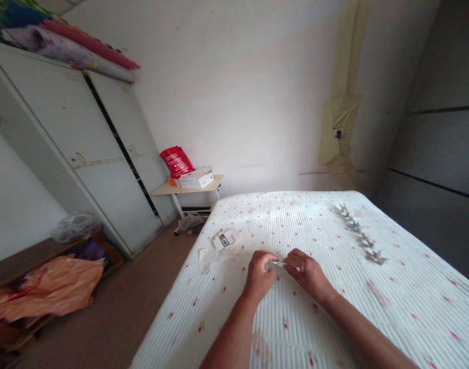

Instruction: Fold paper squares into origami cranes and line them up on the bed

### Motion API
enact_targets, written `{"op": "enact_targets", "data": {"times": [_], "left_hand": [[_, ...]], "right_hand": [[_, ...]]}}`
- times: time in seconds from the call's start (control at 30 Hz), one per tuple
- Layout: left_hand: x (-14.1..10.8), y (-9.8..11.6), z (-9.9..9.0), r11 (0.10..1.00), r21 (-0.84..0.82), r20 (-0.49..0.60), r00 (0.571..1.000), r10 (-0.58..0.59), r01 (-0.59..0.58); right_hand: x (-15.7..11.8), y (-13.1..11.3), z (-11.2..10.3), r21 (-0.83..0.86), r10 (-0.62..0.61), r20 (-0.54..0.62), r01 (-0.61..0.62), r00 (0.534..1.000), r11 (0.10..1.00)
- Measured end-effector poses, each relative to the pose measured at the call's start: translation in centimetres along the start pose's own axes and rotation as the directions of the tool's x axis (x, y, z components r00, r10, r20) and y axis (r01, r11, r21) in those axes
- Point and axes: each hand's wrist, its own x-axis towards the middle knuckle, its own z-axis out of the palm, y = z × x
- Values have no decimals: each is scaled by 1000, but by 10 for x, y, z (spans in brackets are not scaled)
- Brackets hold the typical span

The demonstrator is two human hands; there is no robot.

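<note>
Over the middle of a white, ribbed bed cover (303, 318) with red dots, both of my hands pinch one small piece of folded paper (279, 263). My left hand (260, 271) grips its left end between thumb and fingers. On the other end, my right hand (305, 271) is closed in the same way. Fingers hide much of the paper, so its full shape does not show. Left of my hands lie printed paper pieces (225, 241). To the right, a row of several folded paper figures (359, 233), pointed like birds, runs along the cover.
Beyond the bed's far left corner stands a small table (163, 189) with a red bag (176, 161) and a white box (198, 179). Grey cabinets (100, 138) line the left wall. An orange plastic bag (50, 287) lies on a low wooden piece at left.
</note>
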Motion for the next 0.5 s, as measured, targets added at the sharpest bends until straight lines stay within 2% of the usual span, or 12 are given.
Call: {"op": "enact_targets", "data": {"times": [0.1, 0.2, 0.3, 0.4, 0.5], "left_hand": [[1, -2, -4, 998, -31, -15, 999, -46, 46], [3, -2, -8, 992, -100, -16, 996, -84, 82], [4, -1, -9, 952, -275, 80, 990, -119, 136], [2, 0, -7, 855, -465, 204, 967, -150, 230], [1, 1, -3, 777, -546, 259, 945, -200, 314]], "right_hand": [[0, 3, -1, 286, 30, 43, -41, 999, 957], [-1, 5, 2, 504, 134, 106, -169, 985, 847], [-1, 9, 6, 611, 183, 151, -237, 971, 755], [0, 12, 8, 659, 210, 165, -266, 964, 703], [0, 12, 8, 690, 219, 173, -277, 960, 669]]}}
